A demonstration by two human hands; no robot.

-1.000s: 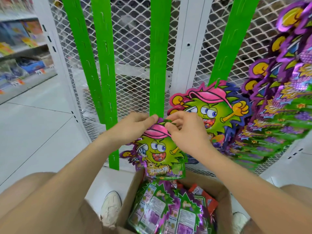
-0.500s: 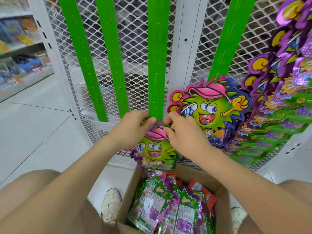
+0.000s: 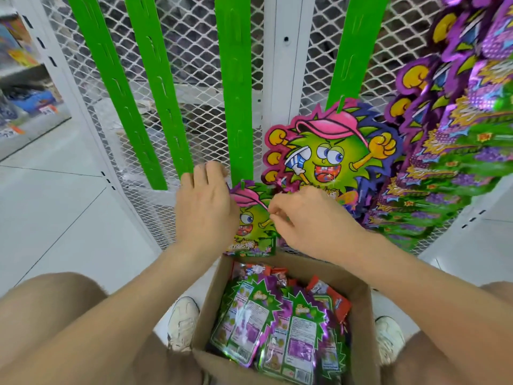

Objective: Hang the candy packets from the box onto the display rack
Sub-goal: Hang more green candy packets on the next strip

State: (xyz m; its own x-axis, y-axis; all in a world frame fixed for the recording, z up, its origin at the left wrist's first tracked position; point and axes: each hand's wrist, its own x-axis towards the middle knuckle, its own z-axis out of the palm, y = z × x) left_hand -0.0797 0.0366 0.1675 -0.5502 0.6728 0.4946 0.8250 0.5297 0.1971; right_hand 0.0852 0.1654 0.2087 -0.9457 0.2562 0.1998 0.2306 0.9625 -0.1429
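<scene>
The left hand point(image 3: 204, 209) lies with fairly straight fingers over the left edge of the green-and-pink cartoon-monster candy packet point(image 3: 255, 220). The packet hangs upright, long axis vertical, its top at the foot of the middle green plastic hanging strip point(image 3: 236, 107). The right hand point(image 3: 311, 220), fingers curled, meets its right edge; whether it pinches is unclear. Both hands are equally near, directly above the brown cardboard box point(image 3: 363, 315).

Green strips point(image 3: 236, 93), white mesh rack point(image 3: 194, 51), purple-green cartoon packets point(image 3: 327, 151), brown box point(image 3: 364, 329).
</scene>
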